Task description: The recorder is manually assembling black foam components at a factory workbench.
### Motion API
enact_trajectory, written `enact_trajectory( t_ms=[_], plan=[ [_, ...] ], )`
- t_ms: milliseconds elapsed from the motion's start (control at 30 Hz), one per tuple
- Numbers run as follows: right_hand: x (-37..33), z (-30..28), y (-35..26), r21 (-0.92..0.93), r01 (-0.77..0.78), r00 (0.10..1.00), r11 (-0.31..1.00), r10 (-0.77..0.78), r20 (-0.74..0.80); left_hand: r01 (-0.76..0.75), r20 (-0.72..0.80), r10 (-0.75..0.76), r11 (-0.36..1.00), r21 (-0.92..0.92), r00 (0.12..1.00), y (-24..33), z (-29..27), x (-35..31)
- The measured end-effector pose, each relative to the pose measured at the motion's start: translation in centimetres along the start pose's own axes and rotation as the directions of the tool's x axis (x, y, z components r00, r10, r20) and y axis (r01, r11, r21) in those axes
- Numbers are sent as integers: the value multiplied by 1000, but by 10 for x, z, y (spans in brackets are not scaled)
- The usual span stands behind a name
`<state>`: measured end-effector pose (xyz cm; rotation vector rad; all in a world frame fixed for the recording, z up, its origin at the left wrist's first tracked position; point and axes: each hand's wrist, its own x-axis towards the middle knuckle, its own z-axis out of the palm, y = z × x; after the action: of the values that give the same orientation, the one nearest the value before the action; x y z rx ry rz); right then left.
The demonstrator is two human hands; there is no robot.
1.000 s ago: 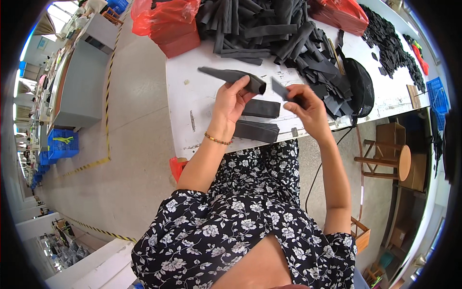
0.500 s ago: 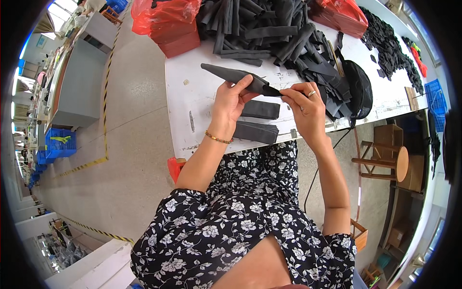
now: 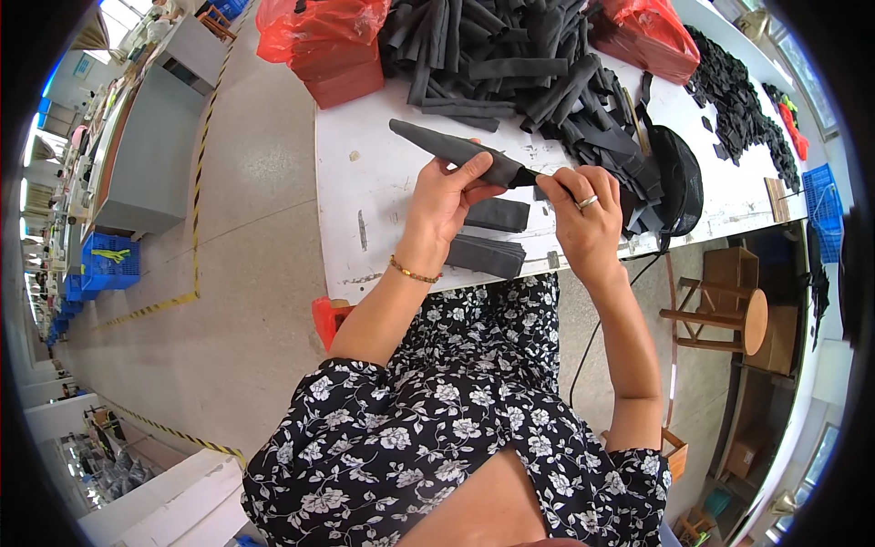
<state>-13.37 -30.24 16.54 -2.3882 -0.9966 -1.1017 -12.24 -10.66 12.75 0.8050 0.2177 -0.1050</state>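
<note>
A dark grey fabric tube (image 3: pixel 439 144), narrow at its far left end, hangs a little above the white table (image 3: pixel 351 219). My left hand (image 3: pixel 444 199) is closed around its nearer part, thumb on top. Out of the tube's right end comes a narrow black end (image 3: pixel 526 177), which my right hand (image 3: pixel 588 219) pinches; I cannot tell whether it is the tube's own cloth or a separate piece. Below my hands lie two neat stacks of flat dark grey strips, a smaller stack (image 3: pixel 501 216) and a thicker stack (image 3: pixel 488 256) nearer the table edge.
Beyond my hands rises a loose heap of dark grey strips (image 3: pixel 519 69), between a red bag-covered block (image 3: pixel 342 77) and another red bag (image 3: pixel 652 41). A black mesh-covered round object (image 3: pixel 679 182) with a cable stands at right. A wooden stool (image 3: pixel 752 321) is beside the table.
My right hand has moved slightly right and turned, with the black end drawn narrower between the hands. My left hand has shifted slightly right with the tube.
</note>
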Motion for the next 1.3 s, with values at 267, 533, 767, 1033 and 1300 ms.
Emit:
enact_trajectory(
  t_ms=[267,533,767,1033,1300],
  plan=[
    [5,-5,3,39,36,999,999,-35,-19,-4,39,3,999,36,999,2,0,-1],
    [10,-13,7,9,133,991,991,-133,8,135,134,-138,990,29,981,9,-11,5],
    [9,-16,1,-37,177,983,984,-174,63,157,160,-160,987,34,974,8,-14,5],
    [3,-10,-4,-7,40,999,999,-40,-16,-49,132,50,999,-7,990,-2,-5,-5],
    [1,-1,-15,-93,5,999,996,-10,-45,-266,62,264,964,21,963,-16,20,-25]
  ],
)
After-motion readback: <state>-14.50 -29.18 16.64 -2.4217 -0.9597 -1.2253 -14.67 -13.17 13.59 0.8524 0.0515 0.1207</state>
